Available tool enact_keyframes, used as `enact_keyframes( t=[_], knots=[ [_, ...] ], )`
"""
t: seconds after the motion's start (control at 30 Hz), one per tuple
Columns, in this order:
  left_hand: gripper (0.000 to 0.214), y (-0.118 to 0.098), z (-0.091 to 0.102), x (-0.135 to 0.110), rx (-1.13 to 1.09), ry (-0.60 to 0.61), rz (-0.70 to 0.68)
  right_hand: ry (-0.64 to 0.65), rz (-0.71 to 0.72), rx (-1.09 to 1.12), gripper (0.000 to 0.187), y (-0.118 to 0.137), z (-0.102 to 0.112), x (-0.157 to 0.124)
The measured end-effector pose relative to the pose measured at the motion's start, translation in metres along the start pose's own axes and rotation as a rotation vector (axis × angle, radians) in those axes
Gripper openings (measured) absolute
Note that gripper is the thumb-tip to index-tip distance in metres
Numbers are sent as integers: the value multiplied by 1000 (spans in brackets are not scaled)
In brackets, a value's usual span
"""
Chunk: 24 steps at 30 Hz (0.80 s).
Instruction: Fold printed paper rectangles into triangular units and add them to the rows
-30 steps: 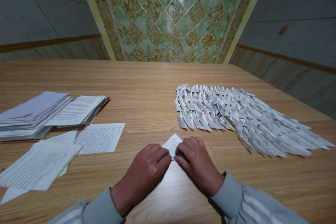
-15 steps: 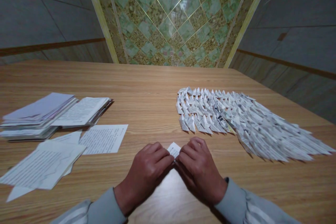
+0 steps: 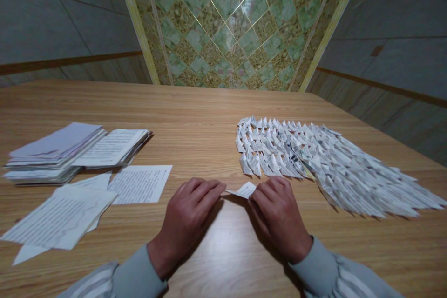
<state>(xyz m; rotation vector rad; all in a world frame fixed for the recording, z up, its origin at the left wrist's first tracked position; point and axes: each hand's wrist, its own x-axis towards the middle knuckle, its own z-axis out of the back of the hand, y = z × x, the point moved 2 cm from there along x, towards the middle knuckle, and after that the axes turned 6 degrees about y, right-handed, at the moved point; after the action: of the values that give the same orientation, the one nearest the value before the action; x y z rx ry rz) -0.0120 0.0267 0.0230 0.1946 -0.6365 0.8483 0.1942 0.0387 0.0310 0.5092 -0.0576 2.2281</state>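
A small folded piece of printed paper (image 3: 244, 190) is stretched between my two hands, just above the table. My left hand (image 3: 192, 216) pinches its left tip between thumb and fingers. On the other side, my right hand (image 3: 279, 214) grips the right end, and the fingers hide that part of the paper. Beyond my right hand stand rows of folded paper boats (image 3: 279, 149), packed close together and spreading to the right.
On the wooden table (image 3: 188, 111), a stack of papers (image 3: 52, 149) lies at the left, with a pile of printed sheets (image 3: 113, 146) beside it. Nearer are loose sheets (image 3: 63, 216) and a single printed sheet (image 3: 143, 184). A tiled wall (image 3: 223, 32) rises behind.
My hands have moved apart, the left one leftward and the right one rightward. The folded paper now stretches wider between them, and more of it shows.
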Motion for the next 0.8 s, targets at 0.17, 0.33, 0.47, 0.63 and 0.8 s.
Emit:
enact_keyframes(
  t=[0.17,0.33,0.47,0.63,0.8],
  knots=[
    [20,-16,-9,-1,-90,120,-95,63,93,45,15,13,-9,-2],
    [19,-11,-12,-4,-222,93,-41,97,181,144,7,0,-3,0],
    [21,-12,-11,-3,-205,134,-64,111,250,182,9,-16,0,0],
    [27,-19,-11,-3,-173,330,-68,225,290,250,10,-19,-5,-1],
    [26,-23,-7,-10,-207,386,-106,274,187,389,4,-23,-8,-1]
  ],
)
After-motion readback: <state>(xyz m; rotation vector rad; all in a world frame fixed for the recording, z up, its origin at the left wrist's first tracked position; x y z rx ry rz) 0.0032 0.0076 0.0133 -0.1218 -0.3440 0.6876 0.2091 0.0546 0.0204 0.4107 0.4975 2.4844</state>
